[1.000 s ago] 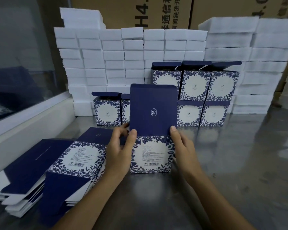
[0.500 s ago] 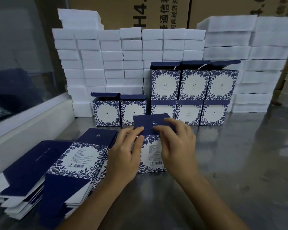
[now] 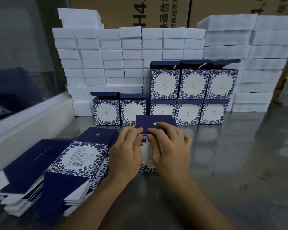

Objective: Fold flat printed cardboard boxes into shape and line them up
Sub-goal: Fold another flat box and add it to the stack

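A blue-and-white floral box (image 3: pixel 146 168) stands on the steel table in front of me, its navy lid flap (image 3: pixel 145 124) folded down over the top. My left hand (image 3: pixel 126 151) pinches the flap's front edge with thumb and fingers. My right hand (image 3: pixel 170 146) lies over the flap and the box's right side, fingers curled on it. Behind stand folded boxes (image 3: pixel 188 112) in a row, with three more (image 3: pixel 193 83) stacked on top. A pile of flat printed boxes (image 3: pixel 76 156) lies at my left.
White foam blocks (image 3: pixel 93 63) are stacked in a wall behind the boxes, with taller stacks (image 3: pixel 263 63) at the right. Brown shipping cartons (image 3: pixel 148 12) stand behind them. A glass partition with a white sill (image 3: pixel 28 117) runs along the left. The steel table (image 3: pixel 239 163) extends rightward.
The tall navy flap that stood upright has been folded down over the box. Both hands moved from the box's sides up onto the flap's front edge.
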